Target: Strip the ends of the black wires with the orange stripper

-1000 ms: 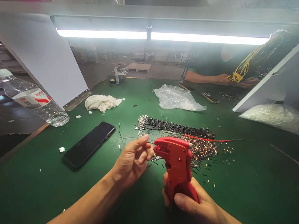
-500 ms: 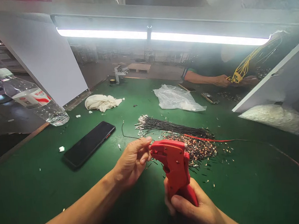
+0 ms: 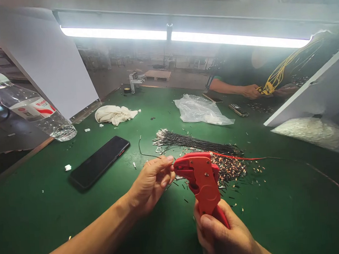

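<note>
Basically a green worktable (image 3: 289, 196) under bright tube lights (image 3: 113, 33), dim shop floor and wooden pallet (image 3: 158, 75) beyond. Left hand (image 3: 152, 181) pinches a thin black wire (image 3: 148, 155) at the nose of a red hand tool (image 3: 208, 182); right hand (image 3: 223, 232) wraps the tool's handle. Both sit above the table, near side of a black wire bundle (image 3: 198, 141) and scattered clippings (image 3: 231, 169). Phone (image 3: 100, 163), cloth (image 3: 116, 114), water bottle (image 3: 35, 109) left; clear plastic bag (image 3: 201, 110) farther back. Across, a co-worker's hand (image 3: 251, 91) is at yellow wires (image 3: 280, 73).
</note>
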A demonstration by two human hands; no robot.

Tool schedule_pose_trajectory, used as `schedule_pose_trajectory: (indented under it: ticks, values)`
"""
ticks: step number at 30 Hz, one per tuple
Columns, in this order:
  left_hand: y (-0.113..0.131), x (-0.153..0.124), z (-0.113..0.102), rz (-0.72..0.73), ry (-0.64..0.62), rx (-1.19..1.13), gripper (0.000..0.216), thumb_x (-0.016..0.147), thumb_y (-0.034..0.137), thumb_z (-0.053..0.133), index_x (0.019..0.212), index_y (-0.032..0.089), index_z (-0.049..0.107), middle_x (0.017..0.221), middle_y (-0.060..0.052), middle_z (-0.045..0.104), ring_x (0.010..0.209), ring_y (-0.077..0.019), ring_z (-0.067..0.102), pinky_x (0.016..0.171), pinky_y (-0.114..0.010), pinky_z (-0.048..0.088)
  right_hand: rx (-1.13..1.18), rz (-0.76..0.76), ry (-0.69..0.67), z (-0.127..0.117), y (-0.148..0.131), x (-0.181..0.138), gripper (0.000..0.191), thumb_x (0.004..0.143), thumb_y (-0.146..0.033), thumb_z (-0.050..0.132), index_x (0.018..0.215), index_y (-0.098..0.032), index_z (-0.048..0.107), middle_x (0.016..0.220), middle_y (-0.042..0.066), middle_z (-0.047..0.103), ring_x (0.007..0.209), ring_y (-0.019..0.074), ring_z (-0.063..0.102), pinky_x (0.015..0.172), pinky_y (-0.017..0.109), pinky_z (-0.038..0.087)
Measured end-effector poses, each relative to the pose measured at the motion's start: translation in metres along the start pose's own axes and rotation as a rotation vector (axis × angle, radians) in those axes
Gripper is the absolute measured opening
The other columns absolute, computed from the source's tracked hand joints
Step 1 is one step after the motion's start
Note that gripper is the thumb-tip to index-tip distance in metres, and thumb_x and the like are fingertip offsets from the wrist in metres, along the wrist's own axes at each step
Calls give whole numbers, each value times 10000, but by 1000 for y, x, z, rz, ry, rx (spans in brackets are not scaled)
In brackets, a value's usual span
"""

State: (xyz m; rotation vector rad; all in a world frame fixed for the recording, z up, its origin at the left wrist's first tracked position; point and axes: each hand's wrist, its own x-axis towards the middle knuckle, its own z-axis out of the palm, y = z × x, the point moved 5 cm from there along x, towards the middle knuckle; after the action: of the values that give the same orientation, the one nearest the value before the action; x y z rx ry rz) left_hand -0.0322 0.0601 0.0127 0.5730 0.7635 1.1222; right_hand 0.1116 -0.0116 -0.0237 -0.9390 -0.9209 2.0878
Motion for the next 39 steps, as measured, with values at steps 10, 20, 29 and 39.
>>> schedule_pose_trajectory:
  ticks: [10,20,29,39]
  values:
    - [9,2,-15,65,118,369,489,851,557,525,548,173,532,403,61,334,439,-75,315,520,-234,289,103,-28,2,-11,-9,7,391,787,-530,678,737,-197,478,403,-99,429,290,40,288,306,156,363]
    - [34,-34,19,1185,286,1505,285,871,185,575,1149,217,520,1065,-66,625,1044,-222,529,880,-389,369,181,-6,-141,-7,-7,4,322,862,-471,608,754,-186,506,421,-77,463,303,51,345,349,154,402]
    - [31,-21,10,1068,-2,1476,172,940,116,457,995,171,611,795,-14,695,641,-107,590,602,-233,415,59,-81,-352,5,-22,-5,426,804,-536,620,971,-149,558,697,42,604,624,160,566,607,286,455]
    - [49,-32,9,1221,202,1587,131,917,139,507,973,163,624,729,-22,633,619,-118,534,598,-246,426,-1626,-757,59,-16,-72,-5,292,814,-360,669,1021,-186,560,878,74,634,762,246,532,677,376,356]
